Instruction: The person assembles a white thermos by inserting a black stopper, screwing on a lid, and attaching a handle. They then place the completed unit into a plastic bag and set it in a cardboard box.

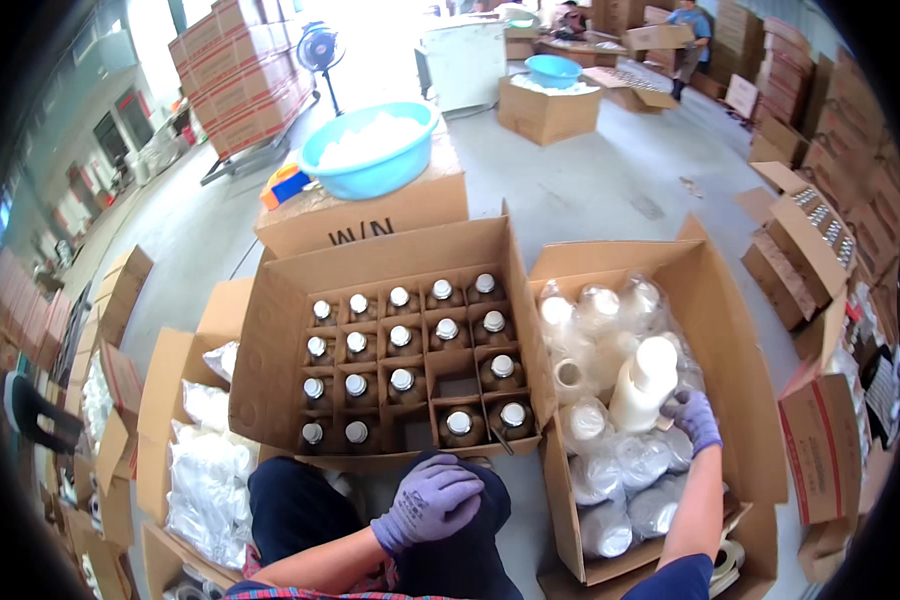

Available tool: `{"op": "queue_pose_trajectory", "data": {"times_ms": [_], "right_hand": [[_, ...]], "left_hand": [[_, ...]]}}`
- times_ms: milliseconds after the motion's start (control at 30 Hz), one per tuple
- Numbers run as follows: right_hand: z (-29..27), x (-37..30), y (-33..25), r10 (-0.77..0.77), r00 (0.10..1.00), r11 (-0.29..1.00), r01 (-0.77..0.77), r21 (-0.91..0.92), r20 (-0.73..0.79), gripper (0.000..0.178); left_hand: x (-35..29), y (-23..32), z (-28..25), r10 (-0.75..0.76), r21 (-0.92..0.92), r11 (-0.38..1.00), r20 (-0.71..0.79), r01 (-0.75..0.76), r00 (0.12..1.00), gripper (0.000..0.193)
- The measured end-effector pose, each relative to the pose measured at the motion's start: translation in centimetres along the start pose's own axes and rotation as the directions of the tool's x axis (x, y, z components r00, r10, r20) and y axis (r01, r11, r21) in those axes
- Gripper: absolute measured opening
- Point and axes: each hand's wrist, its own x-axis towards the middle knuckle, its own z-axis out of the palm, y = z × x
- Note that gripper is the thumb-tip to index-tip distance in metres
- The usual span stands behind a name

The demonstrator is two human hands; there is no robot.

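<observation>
The right hand point(692, 418), in a purple knit glove, grips a white bottle point(642, 383) low on its body, tilted among the bagged bottles point(610, 470) in the right carton point(740, 370). The left hand point(432, 502), gloved the same, lies loosely curled and empty on the knee, just below the divided carton point(270, 350). To lift well, the grip looks better kept near the bottle's base with the neck leaning clear, so the thin plastic bags around it do not snag and drag their neighbours up; a straight pull should free it cleanly. The bottle is smooth, matte white, round-shouldered and cylindrical. The bagged ones show through crinkled, glossy film. In the divided carton, dark bottles point(402, 380) with pale round caps stand upright in cardboard cells; several cells in the near rows are unfilled. The cartons are brown corrugated board, flaps folded outward. Behind them a light blue plastic basin point(370, 170) holds white pieces, resting on another carton. More clear bags point(205, 480) of white items sit in the carton at left.
</observation>
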Motion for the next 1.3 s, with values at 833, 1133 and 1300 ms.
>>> {"op": "queue_pose_trajectory", "data": {"times_ms": [833,1133,1300], "right_hand": [[25.7,-10.5,-30.3,-0.584,0.720,0.652,0.691,-0.312,0.375,0.044],[21.5,-11.7,-37.5,-0.669,0.681,0.548,0.722,-0.422,0.297,0.039],[10.7,-20.8,-45.7,-0.923,0.335,0.361,0.925,-0.122,-0.189,0.045]], "left_hand": [[-11.3,1.7,-16.4,-0.254,-0.087,0.967,-0.340,0.239,0.905,0.033],[-14.2,-7.4,-17.0,-0.813,-0.788,0.513,-0.318,0.340,0.488,0.043],[-4.4,-9.7,-16.2,-0.802,-0.928,-0.178,0.330,0.327,0.498,0.057]]}}
